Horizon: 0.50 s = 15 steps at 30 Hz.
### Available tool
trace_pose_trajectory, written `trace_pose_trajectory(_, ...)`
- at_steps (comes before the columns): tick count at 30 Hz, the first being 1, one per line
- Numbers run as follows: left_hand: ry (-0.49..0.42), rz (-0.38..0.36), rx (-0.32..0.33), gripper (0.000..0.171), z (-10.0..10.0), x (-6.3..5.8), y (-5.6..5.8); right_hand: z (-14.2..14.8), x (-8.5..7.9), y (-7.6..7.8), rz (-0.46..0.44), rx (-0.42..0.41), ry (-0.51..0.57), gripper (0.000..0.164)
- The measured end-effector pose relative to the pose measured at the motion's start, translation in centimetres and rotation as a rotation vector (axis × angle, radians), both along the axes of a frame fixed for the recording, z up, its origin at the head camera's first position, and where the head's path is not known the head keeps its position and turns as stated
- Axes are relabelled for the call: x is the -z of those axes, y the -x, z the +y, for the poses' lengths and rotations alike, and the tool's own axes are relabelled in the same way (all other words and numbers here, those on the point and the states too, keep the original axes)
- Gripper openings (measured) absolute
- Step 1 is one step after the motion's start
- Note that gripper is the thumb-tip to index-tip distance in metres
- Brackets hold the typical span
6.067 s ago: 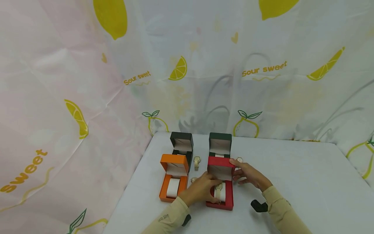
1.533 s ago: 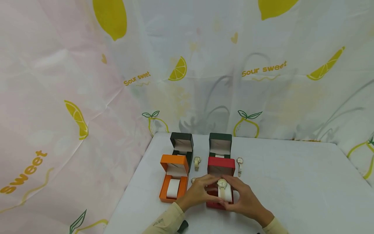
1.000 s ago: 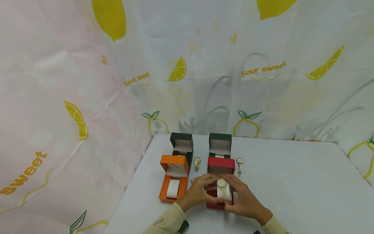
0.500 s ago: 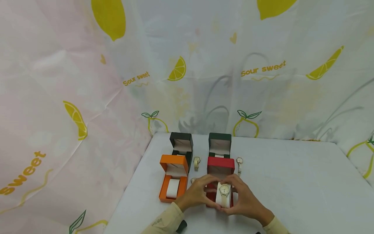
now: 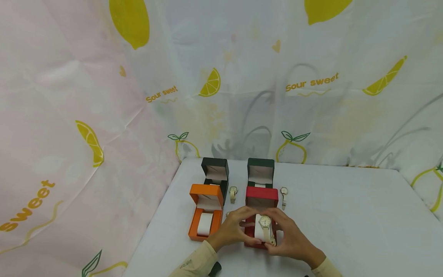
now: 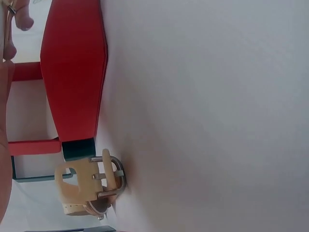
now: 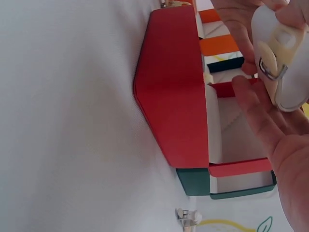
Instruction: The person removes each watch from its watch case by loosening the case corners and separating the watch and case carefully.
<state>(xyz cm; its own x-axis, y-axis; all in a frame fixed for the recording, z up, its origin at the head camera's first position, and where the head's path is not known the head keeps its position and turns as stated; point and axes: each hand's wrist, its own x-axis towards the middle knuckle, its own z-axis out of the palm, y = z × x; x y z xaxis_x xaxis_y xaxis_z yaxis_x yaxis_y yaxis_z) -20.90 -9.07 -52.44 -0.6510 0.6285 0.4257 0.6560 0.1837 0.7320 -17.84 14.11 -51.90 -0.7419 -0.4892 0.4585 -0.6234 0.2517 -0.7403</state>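
In the head view both hands meet over the open red watch box. Between them is a white watch cushion, with a cream-strapped wristwatch on it. My left hand holds the cushion from the left, its thumb low near the strap. From the right, my right hand grips the cushion and watch, thumb at the lower strap end. In the right wrist view the strap's buckle lies against the cushion. Most of my left hand is outside the left wrist view.
An open orange box with a white cushion stands left. Behind are a black box and a green box, both open. Watches lie by the boxes: one in the middle, one right, another partly hidden by the left hand.
Earlier the right hand was on the red lid and the left at the watch in the box. Both hands then came together round the cushion and watch, which has since shifted and turned slightly.
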Motion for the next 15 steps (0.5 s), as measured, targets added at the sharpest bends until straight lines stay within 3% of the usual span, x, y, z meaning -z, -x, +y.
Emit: trace_pose_trajectory(15, 0.000, -0.001, 0.028, 0.072, -0.05, 0.33, 0.00, 0.61, 0.33, -0.20, -0.017, -0.043, 0.045, 0.078)
